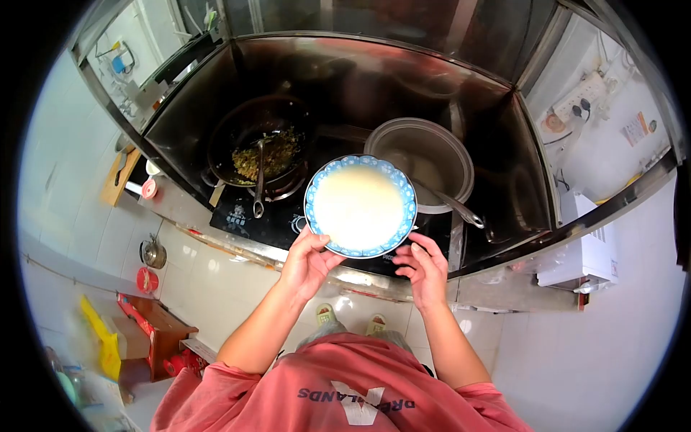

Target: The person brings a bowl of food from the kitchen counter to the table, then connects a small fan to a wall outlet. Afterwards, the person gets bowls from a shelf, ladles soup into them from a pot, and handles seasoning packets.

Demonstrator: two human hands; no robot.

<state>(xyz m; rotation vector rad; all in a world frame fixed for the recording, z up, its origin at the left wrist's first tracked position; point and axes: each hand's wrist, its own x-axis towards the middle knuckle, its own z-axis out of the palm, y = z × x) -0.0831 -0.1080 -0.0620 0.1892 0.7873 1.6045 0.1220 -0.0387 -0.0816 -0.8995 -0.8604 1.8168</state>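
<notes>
A blue-rimmed bowl (360, 206) filled with pale, creamy liquid is held up over the front of the stove. My left hand (306, 263) grips its lower left rim, thumb on the edge and fingers underneath. At the lower right of the bowl is my right hand (423, 268), fingers apart and curved beside the rim, holding nothing. Behind the bowl to the right stands a large pot (461, 160) with a ladle (461, 209) leaning out of it. A dark wok (223, 144) at the left contains chopped greenish-yellow food (248, 164) and a metal spatula (259, 194).
Metal splash panels (360, 61) surround the stove (241, 219). A cutting board (115, 189) is at the far left, with a red container (147, 280) below it. A white appliance (576, 248) stands right of the counter; a power strip (579, 97) hangs above.
</notes>
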